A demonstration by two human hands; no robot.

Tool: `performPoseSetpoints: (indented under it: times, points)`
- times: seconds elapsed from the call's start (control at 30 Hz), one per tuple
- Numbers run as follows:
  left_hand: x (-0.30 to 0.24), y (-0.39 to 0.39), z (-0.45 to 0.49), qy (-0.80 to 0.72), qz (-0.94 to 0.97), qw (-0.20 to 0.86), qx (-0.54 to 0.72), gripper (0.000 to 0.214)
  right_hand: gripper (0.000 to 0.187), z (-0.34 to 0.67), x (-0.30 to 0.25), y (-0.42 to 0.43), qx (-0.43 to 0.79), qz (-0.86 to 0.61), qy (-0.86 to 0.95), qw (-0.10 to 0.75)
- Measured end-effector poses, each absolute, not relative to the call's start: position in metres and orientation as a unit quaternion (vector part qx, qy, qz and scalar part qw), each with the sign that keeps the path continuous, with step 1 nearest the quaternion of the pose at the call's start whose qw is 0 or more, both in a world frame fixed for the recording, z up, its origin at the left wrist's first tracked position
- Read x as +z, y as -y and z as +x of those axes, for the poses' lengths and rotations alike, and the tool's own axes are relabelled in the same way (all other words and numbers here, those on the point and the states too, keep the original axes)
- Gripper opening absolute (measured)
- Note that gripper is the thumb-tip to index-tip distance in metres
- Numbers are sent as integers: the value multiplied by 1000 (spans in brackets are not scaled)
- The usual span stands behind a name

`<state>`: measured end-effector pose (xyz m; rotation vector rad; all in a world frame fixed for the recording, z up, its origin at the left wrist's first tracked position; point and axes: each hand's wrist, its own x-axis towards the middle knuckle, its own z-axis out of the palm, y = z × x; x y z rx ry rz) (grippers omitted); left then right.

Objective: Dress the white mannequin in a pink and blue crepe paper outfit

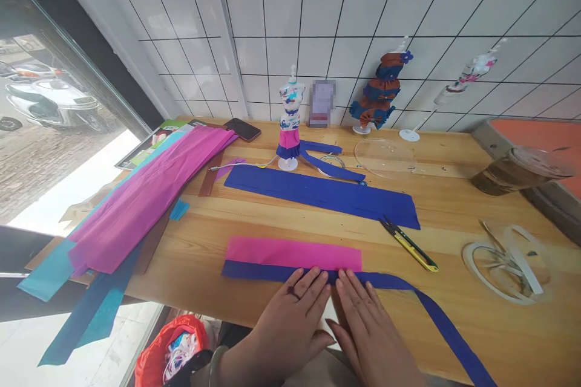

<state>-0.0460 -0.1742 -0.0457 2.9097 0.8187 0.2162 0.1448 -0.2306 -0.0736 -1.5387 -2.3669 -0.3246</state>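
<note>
Left hand (295,308) and right hand (367,320) lie flat, gripping nothing, across the narrow blue strip (256,271) along the near edge of the pink strip (290,249). Alignment looks done; joining, cannot tell. Excess blue trails rightward uncut; beyond, a wide blue piece (322,195) lies apart

A white tiled wall (290,12) rose behind the bench (454,205). Near it stood a small dress form (384,94) in rust and blue ruffles, with another form (473,69) in a white, pink-patterned dress to its right. A dark phone (245,129) lay at the back, toward the left. On the right, a cup of dark drink (499,175) sat near an orange surface (521,132) with a grey edge. Low on the left was a red-lined bin (146,358) containing scraps (181,354); a pale car (52,100) showed outside.
</note>
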Motion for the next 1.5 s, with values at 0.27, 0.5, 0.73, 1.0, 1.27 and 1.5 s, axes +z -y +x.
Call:
performPoseSetpoints:
  times: [0.27,0.5,0.73,1.0,1.27,1.5]
  points:
    - [-50,172,-67,-301,950,41,74,65,58,139,-76,224,-141,-521,823,176]
    - [-57,170,-99,-350,933,27,83,69,58,137,-77,222,-151,-505,834,166]
    - [-59,167,-116,-364,927,15,86,74,49,102,-70,206,-133,-434,881,131]
    - [-57,158,-142,-384,921,-12,58,79,65,118,-73,201,-137,-464,866,125]
    - [-55,154,-160,-412,908,-32,63,82,75,148,-69,203,-166,-501,839,129]
    - [-56,156,-146,-384,920,-42,59,82,53,110,-70,202,-132,-419,890,123]
